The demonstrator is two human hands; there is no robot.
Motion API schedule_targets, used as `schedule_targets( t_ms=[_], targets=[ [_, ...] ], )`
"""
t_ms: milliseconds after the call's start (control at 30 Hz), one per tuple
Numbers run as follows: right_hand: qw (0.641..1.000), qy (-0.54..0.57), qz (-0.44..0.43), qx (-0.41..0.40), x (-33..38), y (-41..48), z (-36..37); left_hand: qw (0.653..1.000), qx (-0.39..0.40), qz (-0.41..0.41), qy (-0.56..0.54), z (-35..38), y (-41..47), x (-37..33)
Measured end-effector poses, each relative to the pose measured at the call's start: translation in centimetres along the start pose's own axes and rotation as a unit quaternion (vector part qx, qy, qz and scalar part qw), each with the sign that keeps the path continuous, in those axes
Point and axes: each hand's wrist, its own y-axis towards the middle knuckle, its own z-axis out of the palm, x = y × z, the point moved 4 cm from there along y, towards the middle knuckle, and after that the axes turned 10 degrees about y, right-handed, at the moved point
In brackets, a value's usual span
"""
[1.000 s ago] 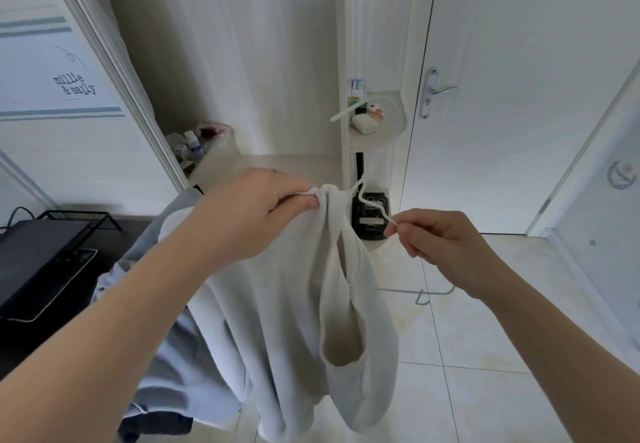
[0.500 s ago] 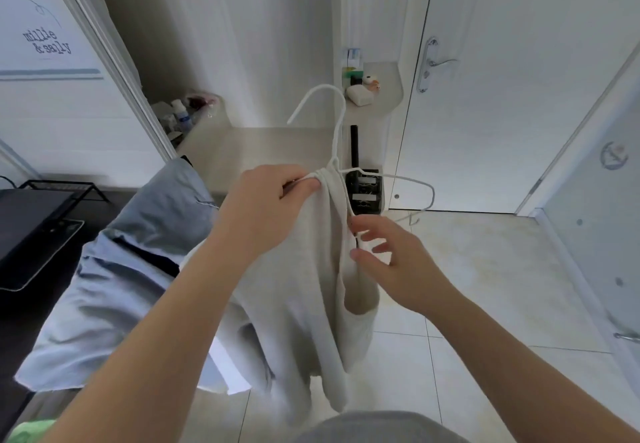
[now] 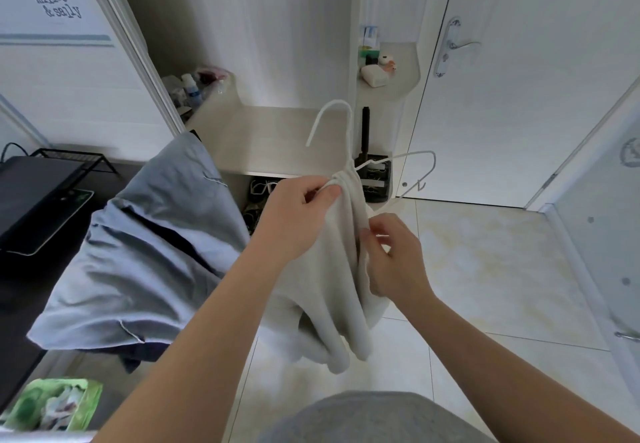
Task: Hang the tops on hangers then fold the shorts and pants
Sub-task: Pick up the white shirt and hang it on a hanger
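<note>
Mid-hanging, our left hand (image 3: 298, 214) pinches the pale grey top (image 3: 332, 286) to the wire hanger (image 3: 347, 131) at centre, our right hand (image 3: 394, 255) pinches its edge at 5 o'clock, and next, we judge, that shoulder must stretch over the bare 3 o'clock arm.

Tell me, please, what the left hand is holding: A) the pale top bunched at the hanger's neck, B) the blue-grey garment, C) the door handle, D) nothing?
A: the left hand pinches the pale top against the white hanger just below its hook, the right hand gripping the fabric lower down.
</note>
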Motion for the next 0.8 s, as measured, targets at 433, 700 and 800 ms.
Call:
schedule_targets(
  t_ms=[433, 700, 800],
  targets=[
    [0.999, -0.022, -0.035, -0.002, 0.7, 0.0, -0.2, 0.999, -0.006, -0.01, -0.038, -0.1, -0.4, -0.7],
    [0.997, 0.045, 0.036, 0.048, 0.5, -1.4, 0.3, 0.998, -0.015, -0.056, -0.005, -0.3, -1.0, -0.2],
    [0.98, 0.069, 0.122, 0.14, -1.1, -1.8, 1.1, 0.998, -0.011, -0.061, -0.007, -0.2, -1.5, -0.2]
  ],
)
